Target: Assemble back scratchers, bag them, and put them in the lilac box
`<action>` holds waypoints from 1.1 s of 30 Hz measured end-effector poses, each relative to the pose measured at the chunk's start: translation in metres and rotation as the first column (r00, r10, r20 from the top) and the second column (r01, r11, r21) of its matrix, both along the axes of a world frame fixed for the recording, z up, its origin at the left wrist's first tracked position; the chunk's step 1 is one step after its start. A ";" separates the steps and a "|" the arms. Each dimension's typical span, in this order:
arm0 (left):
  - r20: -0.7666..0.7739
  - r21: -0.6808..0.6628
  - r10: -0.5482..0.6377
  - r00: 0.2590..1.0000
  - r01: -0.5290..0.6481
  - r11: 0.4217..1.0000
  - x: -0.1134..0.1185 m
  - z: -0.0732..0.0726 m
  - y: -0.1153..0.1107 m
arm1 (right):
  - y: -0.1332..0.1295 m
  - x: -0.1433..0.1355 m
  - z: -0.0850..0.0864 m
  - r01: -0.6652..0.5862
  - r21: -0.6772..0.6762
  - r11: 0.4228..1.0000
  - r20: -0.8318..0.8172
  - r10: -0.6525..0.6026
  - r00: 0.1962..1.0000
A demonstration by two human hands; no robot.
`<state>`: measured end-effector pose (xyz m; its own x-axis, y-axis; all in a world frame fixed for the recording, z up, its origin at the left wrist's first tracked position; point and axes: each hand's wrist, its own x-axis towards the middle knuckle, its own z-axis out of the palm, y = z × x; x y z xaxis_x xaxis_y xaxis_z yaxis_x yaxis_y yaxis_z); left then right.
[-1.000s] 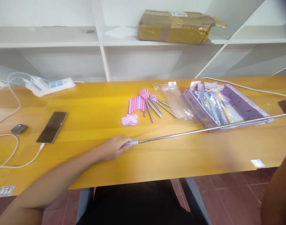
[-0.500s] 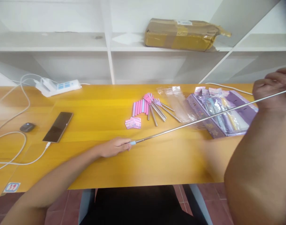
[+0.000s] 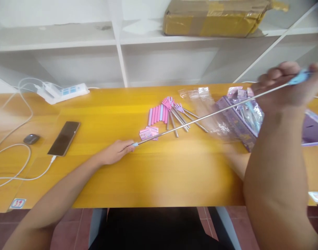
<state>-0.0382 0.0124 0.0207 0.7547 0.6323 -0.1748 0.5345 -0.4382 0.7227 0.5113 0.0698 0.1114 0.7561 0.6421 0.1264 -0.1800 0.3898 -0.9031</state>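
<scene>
My left hand [image 3: 118, 151] is closed around the light blue handle of a telescopic back scratcher [image 3: 213, 113]. Its thin metal rod is drawn out long and slants up to the right. At the far end, my right hand [image 3: 286, 81] is closed on the light blue head, part of which shows between thumb and fingers. Beneath the rod lie several shorter back scratchers with pink and purple hand-shaped heads [image 3: 168, 102] and bare metal rods. Beside them is a row of pink, purple and blue handle tubes [image 3: 157, 114]. Small pink printed cards [image 3: 148, 132] lie in front.
Clear plastic bags [image 3: 204, 104] lie beside a purple box [image 3: 237, 121] of wrapped items, partly hidden by my right arm. At left are a phone [image 3: 64, 139] on a cable, a dark small case [image 3: 31, 139] and a power strip [image 3: 66, 93]. A taped carton [image 3: 213, 19] sits on the shelf.
The left hand has shifted left and up with the handle. The right hand has turned, and the blue head now shows in it. The view has tilted slightly downward.
</scene>
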 end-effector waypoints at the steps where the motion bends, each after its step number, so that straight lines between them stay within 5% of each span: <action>1: -0.004 0.008 0.008 1.000 -0.008 1.000 0.000 -0.002 0.001 | 0.010 -0.014 -0.003 -0.130 -0.005 0.992 -0.021 0.130 0.991; 3: -0.009 0.024 0.030 1.000 -0.029 0.999 0.001 -0.005 0.000 | 0.027 -0.044 -0.011 -0.341 -0.024 0.940 -0.060 0.339 0.939; 8: -0.014 0.047 0.125 0.992 -0.124 0.991 0.005 -0.007 -0.008 | 0.036 -0.132 -0.041 -0.580 -0.078 0.811 -0.033 0.579 0.814; 16: 0.044 0.089 0.211 0.977 -0.214 0.973 0.015 -0.004 -0.018 | -0.011 -0.250 -0.076 -0.701 -0.112 0.704 0.206 0.707 0.677; 20: 0.089 0.041 0.187 0.978 -0.191 0.981 0.020 -0.009 -0.030 | -0.048 -0.293 -0.087 -0.829 -0.082 0.554 0.179 0.826 0.534; 23: 0.117 0.001 0.155 0.981 -0.156 0.988 0.022 -0.012 -0.037 | -0.070 -0.313 -0.091 -0.878 -0.058 0.476 0.160 0.872 0.463; 33: 0.123 -0.121 0.148 0.981 -0.133 0.984 0.022 -0.008 -0.032 | -0.067 -0.306 -0.098 -0.874 -0.116 0.472 0.175 0.876 0.450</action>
<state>-0.0158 -0.0194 0.0127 0.6811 0.7155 -0.1554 0.4820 -0.2783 0.8308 0.2050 0.0033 0.0135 -0.2443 0.9527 0.1809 -0.2552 0.1168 -0.9598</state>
